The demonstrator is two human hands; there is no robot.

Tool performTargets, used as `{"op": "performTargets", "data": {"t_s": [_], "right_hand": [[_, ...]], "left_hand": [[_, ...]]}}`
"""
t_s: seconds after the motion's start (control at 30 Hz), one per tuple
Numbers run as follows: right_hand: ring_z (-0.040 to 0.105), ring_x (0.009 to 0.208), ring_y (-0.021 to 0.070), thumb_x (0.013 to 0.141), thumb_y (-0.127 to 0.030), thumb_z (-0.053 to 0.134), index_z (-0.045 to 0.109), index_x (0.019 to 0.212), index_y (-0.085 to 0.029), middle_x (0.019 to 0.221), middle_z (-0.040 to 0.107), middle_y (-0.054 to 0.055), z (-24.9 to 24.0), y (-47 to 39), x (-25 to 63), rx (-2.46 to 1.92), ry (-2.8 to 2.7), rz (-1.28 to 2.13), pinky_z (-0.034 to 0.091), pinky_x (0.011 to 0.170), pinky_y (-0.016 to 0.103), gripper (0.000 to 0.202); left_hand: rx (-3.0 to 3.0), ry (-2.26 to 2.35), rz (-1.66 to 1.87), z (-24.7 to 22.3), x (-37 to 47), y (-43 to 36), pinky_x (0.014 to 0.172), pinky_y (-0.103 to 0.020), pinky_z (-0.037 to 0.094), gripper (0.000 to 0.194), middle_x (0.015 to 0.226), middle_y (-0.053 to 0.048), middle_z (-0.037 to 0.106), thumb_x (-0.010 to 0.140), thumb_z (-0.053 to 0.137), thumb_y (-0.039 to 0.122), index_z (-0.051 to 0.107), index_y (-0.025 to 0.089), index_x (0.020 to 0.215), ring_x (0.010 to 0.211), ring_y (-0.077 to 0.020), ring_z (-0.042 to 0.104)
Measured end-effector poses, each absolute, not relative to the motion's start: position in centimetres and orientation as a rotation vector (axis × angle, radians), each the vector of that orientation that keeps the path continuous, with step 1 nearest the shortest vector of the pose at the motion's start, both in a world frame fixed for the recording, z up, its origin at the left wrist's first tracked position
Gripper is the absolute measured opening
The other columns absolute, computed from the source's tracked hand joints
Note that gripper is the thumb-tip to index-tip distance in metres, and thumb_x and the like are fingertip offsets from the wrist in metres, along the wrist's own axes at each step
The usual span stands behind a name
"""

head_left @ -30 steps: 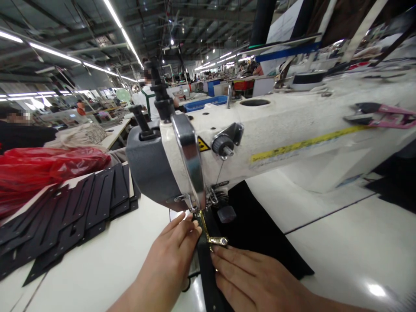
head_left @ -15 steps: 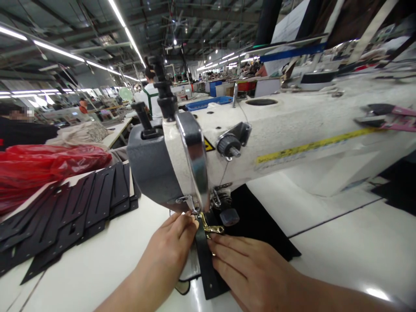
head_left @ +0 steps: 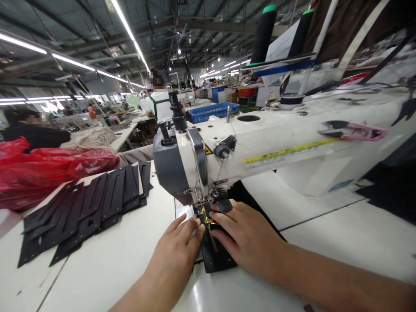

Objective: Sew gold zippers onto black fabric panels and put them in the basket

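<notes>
A black leather-like piece [head_left: 212, 260] with a gold-toothed zipper [head_left: 212, 240] set along it lies under the presser foot of a white sewing machine [head_left: 208, 151]. My left hand [head_left: 182, 247] rests at the piece's left edge, its fingers bent and partly apart, tips pressing down close to the foot. From the right, my right hand [head_left: 243, 227] lies across the piece with fingers stretched and spread. Its fingertips are beside the gold zipper pull [head_left: 209, 221]. Part of the right hand passes under a dark, rounded machine part [head_left: 225, 205]. The needle point is hidden.
Overlapping black slotted pieces [head_left: 112, 197] lie on the white table [head_left: 130, 268] at left, beside red plastic bags [head_left: 48, 173]. Pink-handled snips [head_left: 364, 131] rest against the machine arm. Behind are a blue basket [head_left: 212, 113], thread cones [head_left: 262, 37] and other people.
My right hand has moved forward and up, its fingers now spread near the presser foot. My left hand's fingers have loosened and spread a little. The camera view has shifted.
</notes>
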State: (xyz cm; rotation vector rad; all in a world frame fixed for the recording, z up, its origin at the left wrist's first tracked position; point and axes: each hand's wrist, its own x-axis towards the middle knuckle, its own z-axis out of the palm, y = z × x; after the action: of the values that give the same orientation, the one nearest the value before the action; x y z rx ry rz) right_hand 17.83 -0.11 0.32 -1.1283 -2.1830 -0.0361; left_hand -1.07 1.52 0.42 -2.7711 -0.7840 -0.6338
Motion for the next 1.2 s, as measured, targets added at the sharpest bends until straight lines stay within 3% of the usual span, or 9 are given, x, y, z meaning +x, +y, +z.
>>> {"op": "performTargets", "data": {"t_s": [0.2,0.33,0.47,0.67,0.9,1.2], "right_hand": [[0.052,0.075,0.0215,0.081,-0.014,0.053,0.060,0.073,-0.014,0.078,0.060,0.008,-0.8,2.2,17.4,-1.287,-2.211,-0.035,0.043,0.067,0.034,0.011],[0.053,0.072,0.0202,0.082,-0.014,0.048,0.060,0.074,-0.012,0.076,0.060,0.009,-1.3,2.8,17.4,-1.280,-2.210,-0.074,0.042,0.068,0.032,0.015],[0.055,0.077,0.0195,0.080,-0.022,0.053,0.060,0.078,-0.013,0.080,0.062,0.008,-1.2,3.5,17.7,-1.309,-2.192,0.044,0.042,0.071,0.030,0.011],[0.059,0.078,0.0193,0.078,-0.030,0.055,0.060,0.081,-0.014,0.081,0.064,0.006,-0.6,4.0,18.2,-1.422,-2.175,0.233,0.042,0.071,0.029,0.017],[0.062,0.070,0.0193,0.082,-0.029,0.050,0.063,0.082,-0.015,0.074,0.066,0.006,-0.2,4.6,17.3,-1.611,-2.079,0.167,0.040,0.056,0.027,0.020],[0.061,0.070,0.0213,0.085,-0.021,0.048,0.064,0.083,-0.014,0.077,0.066,0.008,0.1,3.0,17.6,-1.572,-2.118,0.023,0.044,0.058,0.031,0.017]], "left_hand": [[-2.746,-0.800,-0.576,-0.1,-1.3,1.8,0.095,-0.043,0.045,0.030,0.098,-0.011,0.062,0.091,0.031,0.012,0.058,0.011,0.105,0.095,-0.0202,0.061],[-2.766,-0.782,-0.525,-0.3,-1.5,2.2,0.095,-0.043,0.045,0.030,0.102,-0.012,0.062,0.089,0.033,0.011,0.057,0.010,0.107,0.098,-0.0211,0.060],[-2.749,-0.694,-0.488,-0.2,-1.8,2.6,0.090,-0.044,0.048,0.030,0.106,-0.014,0.060,0.089,0.035,0.015,0.054,0.009,0.112,0.102,-0.0240,0.056],[-2.718,-0.599,-0.455,-0.3,-2.0,3.1,0.078,-0.042,0.052,0.035,0.111,-0.012,0.056,0.089,0.034,0.020,0.053,0.017,0.118,0.104,-0.0291,0.054],[-2.706,-0.700,-0.461,-0.5,-1.9,2.7,0.078,-0.037,0.051,0.035,0.107,-0.007,0.057,0.089,0.037,0.020,0.052,0.023,0.120,0.095,-0.0240,0.058],[-2.773,-0.789,-0.475,0.1,-1.3,1.7,0.071,-0.042,0.055,0.033,0.107,-0.013,0.058,0.091,0.033,0.020,0.057,0.016,0.113,0.089,-0.0263,0.061]]}}
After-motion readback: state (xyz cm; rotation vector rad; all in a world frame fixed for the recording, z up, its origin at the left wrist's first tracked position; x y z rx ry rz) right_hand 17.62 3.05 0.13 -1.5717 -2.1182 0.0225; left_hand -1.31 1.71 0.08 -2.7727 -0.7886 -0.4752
